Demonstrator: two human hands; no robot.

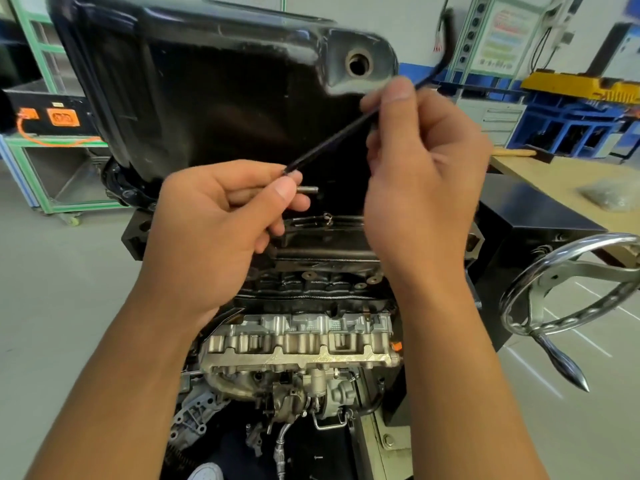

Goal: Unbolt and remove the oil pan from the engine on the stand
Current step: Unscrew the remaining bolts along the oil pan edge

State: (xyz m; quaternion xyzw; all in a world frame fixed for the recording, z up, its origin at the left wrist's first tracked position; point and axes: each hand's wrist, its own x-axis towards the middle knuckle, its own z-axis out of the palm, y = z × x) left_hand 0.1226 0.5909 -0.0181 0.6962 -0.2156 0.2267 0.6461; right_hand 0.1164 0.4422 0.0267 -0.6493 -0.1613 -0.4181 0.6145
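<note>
Oil pan: the glossy black pressed-metal oil pan (207, 81) sits on top of the engine, filling the upper part of the view; a round open hole (358, 64) shows at its right corner.
Engine: the grey cast-aluminium engine (301, 344) lies below the pan, between the forearms.
Right hand: the right hand (415, 168) is raised in front of the pan, its fingers curled round the upper end of a thin black rod (332, 140).
Left hand: the left hand (221, 216) is curled, pinching a short silver pin (309, 189) between thumb and fingers; the rod's lower tip ends at its forefinger.
Stand: a chrome handwheel (568, 282) is on the black stand housing (530, 230), at the right.
Counter: a pale wooden counter (554, 181) stands behind the housing.
</note>
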